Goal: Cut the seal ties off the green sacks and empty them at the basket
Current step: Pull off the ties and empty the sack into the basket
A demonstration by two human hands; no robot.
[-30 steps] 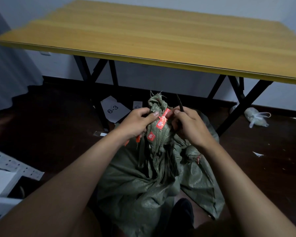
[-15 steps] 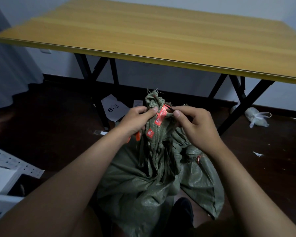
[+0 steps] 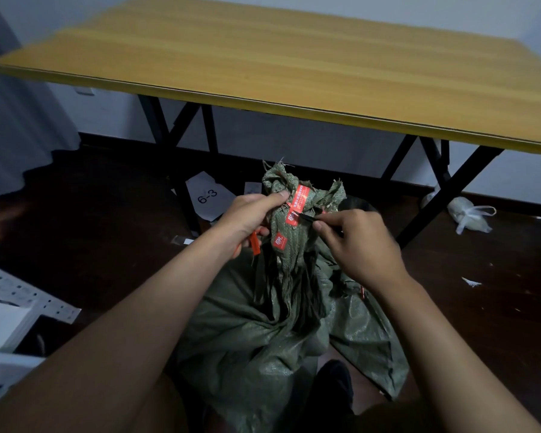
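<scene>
Two hands work at the green sack on the floor: left hand pinches its bunched neck, right hand pinches a small dark cutter against the red seal tie. A slip could nick the left thumb.

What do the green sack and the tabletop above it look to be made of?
Green sack: apparently woven plastic, matte with a faint sheen; fine weave texture, frayed threads at its bunched neck. Tabletop: wood-grain board, probably laminate; smooth, with a yellow edge band.
</scene>
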